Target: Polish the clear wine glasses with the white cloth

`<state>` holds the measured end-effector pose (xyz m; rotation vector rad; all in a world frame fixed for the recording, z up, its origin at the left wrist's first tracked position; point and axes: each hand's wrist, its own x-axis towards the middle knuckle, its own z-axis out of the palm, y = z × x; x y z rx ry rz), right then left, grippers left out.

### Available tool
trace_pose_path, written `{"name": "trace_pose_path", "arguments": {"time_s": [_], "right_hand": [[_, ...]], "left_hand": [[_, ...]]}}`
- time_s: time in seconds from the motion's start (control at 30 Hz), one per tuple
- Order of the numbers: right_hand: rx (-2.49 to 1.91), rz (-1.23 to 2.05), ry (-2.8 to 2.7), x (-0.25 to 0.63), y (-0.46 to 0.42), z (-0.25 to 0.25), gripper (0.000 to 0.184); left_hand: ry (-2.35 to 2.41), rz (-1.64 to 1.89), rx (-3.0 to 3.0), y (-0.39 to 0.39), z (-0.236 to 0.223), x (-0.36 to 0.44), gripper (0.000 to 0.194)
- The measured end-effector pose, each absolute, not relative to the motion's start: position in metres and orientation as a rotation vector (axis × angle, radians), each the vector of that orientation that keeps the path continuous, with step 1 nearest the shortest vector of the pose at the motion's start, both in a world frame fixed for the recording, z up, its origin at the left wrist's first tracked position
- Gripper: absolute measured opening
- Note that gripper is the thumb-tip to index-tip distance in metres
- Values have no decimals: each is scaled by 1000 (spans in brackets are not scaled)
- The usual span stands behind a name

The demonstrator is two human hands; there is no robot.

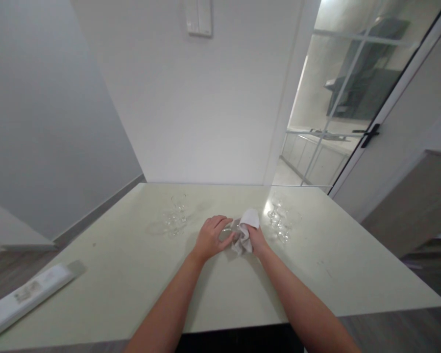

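Note:
In the middle of the table, my left hand (213, 237) is closed around one end of a clear glass (228, 231), its fingers and thumb on either side. The glass lies tilted between my hands, and its far end is covered by cloth. My right hand (256, 240) grips a white cloth (244, 235) that is bunched against the glass. Part of the cloth stands up above my right fingers. Whether the cloth reaches inside the glass, I cannot tell.
Clear glasses (175, 215) stand in a group to the left, and more glasses (278, 218) stand to the right. A long white box (27, 299) lies at the table's left front. Behind the pale table (132, 284) rise a white wall (206, 108) and a glass-paned door (338, 98).

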<state>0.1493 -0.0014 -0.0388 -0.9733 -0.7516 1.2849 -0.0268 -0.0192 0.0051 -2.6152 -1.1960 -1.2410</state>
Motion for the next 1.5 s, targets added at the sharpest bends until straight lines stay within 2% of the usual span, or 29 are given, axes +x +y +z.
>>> {"name": "trace_pose_path", "arguments": {"time_s": [0.1, 0.3, 0.43, 0.5, 0.57, 0.67, 0.73, 0.8, 0.93, 1.13, 1.27, 1.37, 1.5], "right_hand": [[-976, 1337, -715, 150, -4, -36, 28], [-866, 1128, -1311, 154, -17, -24, 44], [-820, 1034, -1376, 153, -19, -22, 52], [-863, 1023, -1299, 151, -17, -25, 49], [-944, 1042, -1124, 148, -13, -30, 46], [-1052, 1267, -844, 144, -8, -35, 35], [-1106, 1416, -757, 142, -7, -38, 36], [-1148, 1403, -774, 143, -7, -39, 39], [-1098, 1151, -1011, 147, -10, -40, 37], [-882, 1036, -1392, 149, -16, -42, 71], [-858, 1037, -1366, 150, -17, -37, 60], [-863, 1073, -1356, 150, -17, -34, 46], [-964, 1082, -1171, 150, -11, -37, 36]], "left_hand": [[-1234, -1422, -2589, -20, 5, -27, 18], [-1837, -1956, -2447, -3, -3, -31, 44], [-2360, -2161, -2487, 7, -7, -30, 52], [-2305, -2221, -2498, 5, -6, -29, 49], [-1978, -2203, -2514, -1, -3, -28, 39], [-1517, -1948, -2582, -13, 1, -27, 24], [-1439, -1832, -2594, -17, 1, -27, 23], [-1533, -1850, -2524, -15, 0, -27, 30], [-1868, -2085, -2308, -3, -6, -28, 40], [-2440, -2361, -2184, 6, -15, -27, 39], [-2462, -2356, -2220, 7, -16, -25, 37], [-2327, -2304, -2278, 8, -16, -26, 38], [-2077, -2192, -2351, 5, -12, -25, 41]]}}
